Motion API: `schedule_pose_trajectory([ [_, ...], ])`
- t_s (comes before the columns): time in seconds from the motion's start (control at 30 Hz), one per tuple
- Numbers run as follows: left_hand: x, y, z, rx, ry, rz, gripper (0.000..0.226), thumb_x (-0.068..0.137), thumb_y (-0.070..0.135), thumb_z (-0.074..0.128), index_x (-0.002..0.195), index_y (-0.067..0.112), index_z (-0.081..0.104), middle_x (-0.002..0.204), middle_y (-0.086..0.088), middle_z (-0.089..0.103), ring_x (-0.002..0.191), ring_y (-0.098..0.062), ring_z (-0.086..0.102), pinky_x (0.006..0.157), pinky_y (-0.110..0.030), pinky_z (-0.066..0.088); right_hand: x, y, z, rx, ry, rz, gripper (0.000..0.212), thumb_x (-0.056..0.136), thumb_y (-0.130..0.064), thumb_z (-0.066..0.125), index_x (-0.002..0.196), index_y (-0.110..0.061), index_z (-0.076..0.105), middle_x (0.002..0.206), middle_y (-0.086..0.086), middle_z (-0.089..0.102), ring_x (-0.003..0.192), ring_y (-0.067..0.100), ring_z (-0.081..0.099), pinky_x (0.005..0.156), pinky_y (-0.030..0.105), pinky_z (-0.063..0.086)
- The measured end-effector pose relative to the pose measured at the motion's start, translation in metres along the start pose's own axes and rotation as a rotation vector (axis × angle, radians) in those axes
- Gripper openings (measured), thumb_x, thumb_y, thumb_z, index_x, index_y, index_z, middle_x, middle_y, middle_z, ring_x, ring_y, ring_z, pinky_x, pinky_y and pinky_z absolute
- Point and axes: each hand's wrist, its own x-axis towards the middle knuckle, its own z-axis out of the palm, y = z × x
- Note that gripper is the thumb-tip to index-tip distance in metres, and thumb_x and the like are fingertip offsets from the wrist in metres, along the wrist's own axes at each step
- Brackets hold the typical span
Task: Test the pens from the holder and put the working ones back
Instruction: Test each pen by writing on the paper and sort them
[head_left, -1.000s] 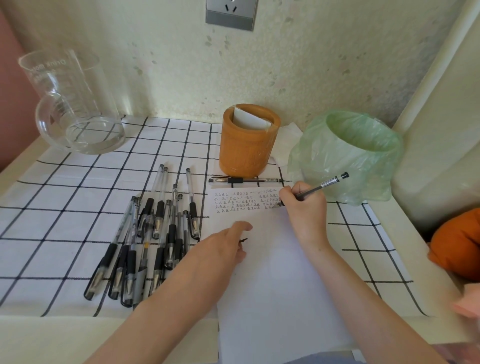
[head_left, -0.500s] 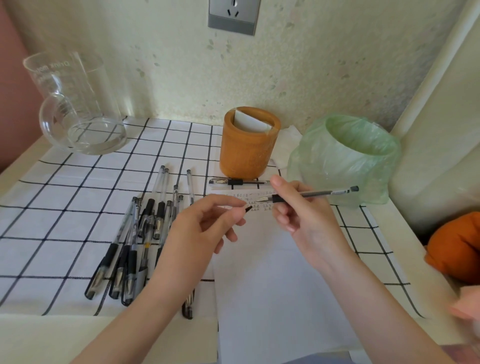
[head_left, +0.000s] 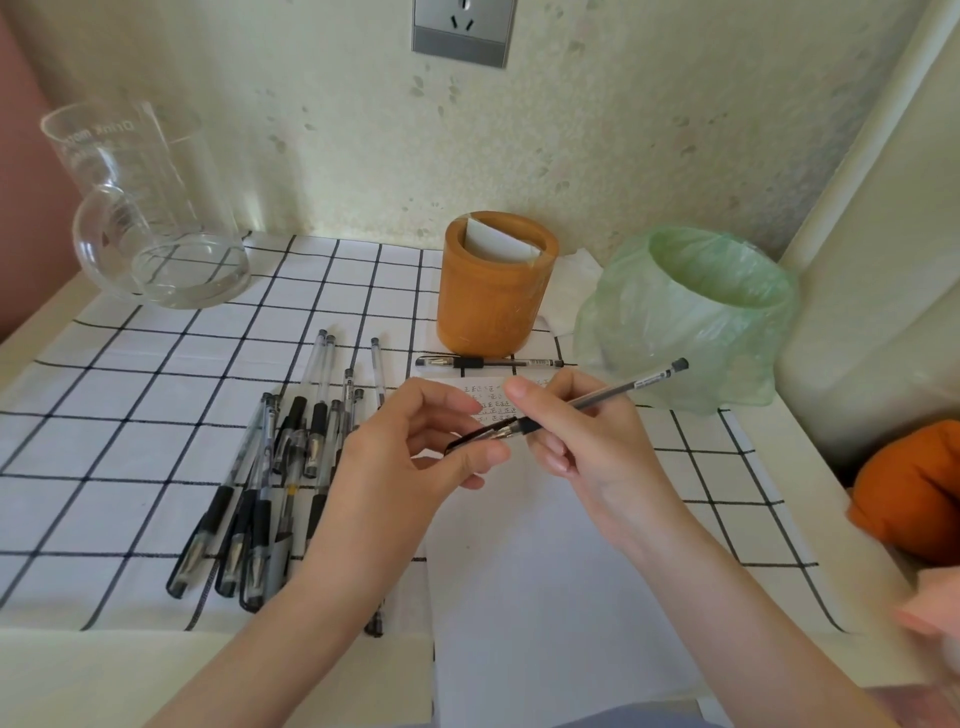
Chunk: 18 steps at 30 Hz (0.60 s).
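Both hands are raised over the paper (head_left: 545, 571). The right hand (head_left: 582, 452) pinches a pen (head_left: 613, 393) near its tip, the barrel slanting up and right toward the green bag (head_left: 691, 317). The left hand (head_left: 415, 457) has thumb and fingers closed on a black cap (head_left: 470, 440), whose open end meets the pen's tip. The orange holder (head_left: 493, 291) stands upright at the back of the worktop (head_left: 78, 670) with only a white slip showing inside. One pen lies flat just in front of it (head_left: 488, 362), above the scribbled top of the paper. A loose pile of pens (head_left: 280, 467) lies on the checked cloth (head_left: 130, 415), left of the hands. A glass jug (head_left: 150, 208) stands at the far left.
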Motion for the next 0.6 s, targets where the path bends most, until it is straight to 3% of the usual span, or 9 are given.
schedule_pose_trajectory([
  [0.2, -0.004, 0.001, 0.0, 0.051, -0.033, 0.019, 0.028, 0.061, 0.031, 0.075, 0.088, 0.023, 0.069, 0.083, 0.009, 0.072, 0.074, -0.006, 0.068, 0.069, -0.015, 0.053, -0.001, 0.003, 0.002, 0.038, -0.094, 0.089, 0.021, 0.067, -0.029, 0.072, 0.067, -0.012, 0.059, 0.051, 0.001, 0.051, 0.044, 0.012, 0.045, 0.04, 0.018, 0.032],
  [0.37, -0.005, 0.001, -0.002, 0.023, -0.015, 0.008, 0.023, 0.078, 0.01, 0.069, 0.099, 0.019, 0.071, 0.079, 0.005, 0.074, 0.072, -0.008, 0.07, 0.07, -0.014, 0.054, -0.001, 0.001, -0.004, 0.116, -0.122, 0.09, 0.024, 0.083, -0.027, 0.061, 0.08, -0.004, 0.066, 0.06, 0.009, 0.058, 0.052, 0.016, 0.055, 0.041, 0.019, 0.037],
  [0.47, -0.005, -0.001, -0.003, 0.006, 0.029, -0.012, 0.021, 0.081, 0.011, 0.066, 0.101, 0.018, 0.071, 0.073, 0.0, 0.074, 0.068, -0.014, 0.071, 0.068, -0.02, 0.057, -0.002, 0.001, -0.004, 0.051, -0.105, 0.068, 0.016, 0.08, -0.025, 0.063, 0.08, -0.009, 0.063, 0.054, 0.004, 0.055, 0.045, 0.013, 0.048, 0.039, 0.018, 0.031],
  [0.6, -0.004, -0.003, -0.002, 0.003, 0.038, -0.029, 0.014, 0.083, 0.008, 0.063, 0.093, 0.012, 0.072, 0.072, -0.001, 0.074, 0.061, -0.013, 0.07, 0.059, -0.016, 0.055, 0.001, 0.002, -0.006, -0.036, -0.072, 0.092, 0.017, 0.074, -0.03, 0.068, 0.071, -0.015, 0.061, 0.044, -0.004, 0.042, 0.04, 0.01, 0.027, 0.045, 0.022, 0.017],
])
